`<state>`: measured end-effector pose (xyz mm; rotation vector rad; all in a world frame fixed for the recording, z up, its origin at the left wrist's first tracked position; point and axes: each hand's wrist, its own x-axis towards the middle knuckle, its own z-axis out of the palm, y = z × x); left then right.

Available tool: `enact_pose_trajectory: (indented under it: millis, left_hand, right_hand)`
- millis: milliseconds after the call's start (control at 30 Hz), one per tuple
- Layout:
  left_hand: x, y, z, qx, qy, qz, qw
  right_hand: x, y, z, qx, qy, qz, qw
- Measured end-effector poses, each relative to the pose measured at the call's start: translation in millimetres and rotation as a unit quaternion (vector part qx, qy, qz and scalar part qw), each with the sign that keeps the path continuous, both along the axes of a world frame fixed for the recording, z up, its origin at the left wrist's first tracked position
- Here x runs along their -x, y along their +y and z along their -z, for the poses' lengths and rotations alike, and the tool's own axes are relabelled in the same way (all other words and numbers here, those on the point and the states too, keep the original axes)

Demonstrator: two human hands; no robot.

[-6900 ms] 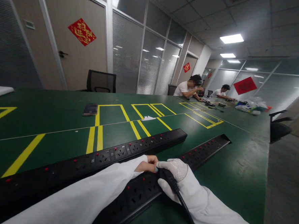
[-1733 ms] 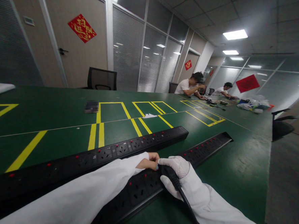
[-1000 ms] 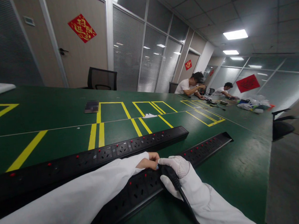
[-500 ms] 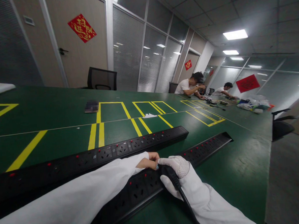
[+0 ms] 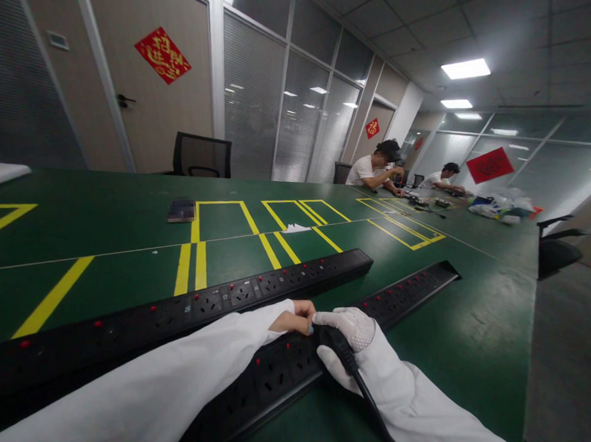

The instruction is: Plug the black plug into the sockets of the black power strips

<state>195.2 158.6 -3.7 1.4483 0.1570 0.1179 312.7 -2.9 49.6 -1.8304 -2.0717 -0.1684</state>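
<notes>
My right hand [image 5: 350, 334], in a white glove with a dotted grip pattern, is closed around a black power plug [image 5: 335, 342]. A thick black cable [image 5: 369, 403] runs down from the plug toward the lower edge. The plug is at the nearer black power strip [image 5: 279, 372], among its sockets; whether its pins are inside cannot be seen. My left hand [image 5: 296, 317], bare below a white sleeve, touches the right fingertips over that strip. Its fingers are curled closed, and what lies between them is hidden.
A second long power strip [image 5: 259, 286] with red lights lies behind. Yellow tape marks [image 5: 219, 202] cover the green table [image 5: 463, 344]. White paper scraps [image 5: 296, 228] and a blurred dark object [image 5: 181, 210] lie farther back. Two people work at the far end near plastic bags [image 5: 504, 201].
My hands, the plug and both strips stay in the same place. At the far end, a seated person's head and arms have shifted slightly.
</notes>
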Motion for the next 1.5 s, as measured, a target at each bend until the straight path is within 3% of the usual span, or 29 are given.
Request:
enact_pose_trajectory:
  millis: [533, 933, 1500]
  left_hand:
    - [-1.7, 0.9, 3.0, 0.000, -0.005, -0.002, 1.000]
    - [2.5, -1.5, -5.9, -0.004, 0.013, -0.004, 1.000]
    - [0.5, 0.1, -2.0, -0.014, 0.005, 0.003, 1.000]
  right_hand:
    - [1.9, 0.3, -2.3, -0.002, 0.004, -0.004, 1.000]
    - [11.3, 2.0, -12.9, -0.012, 0.004, -0.005, 1.000]
    - [0.6, -0.3, 0.8, 0.005, -0.009, 0.012, 1.000]
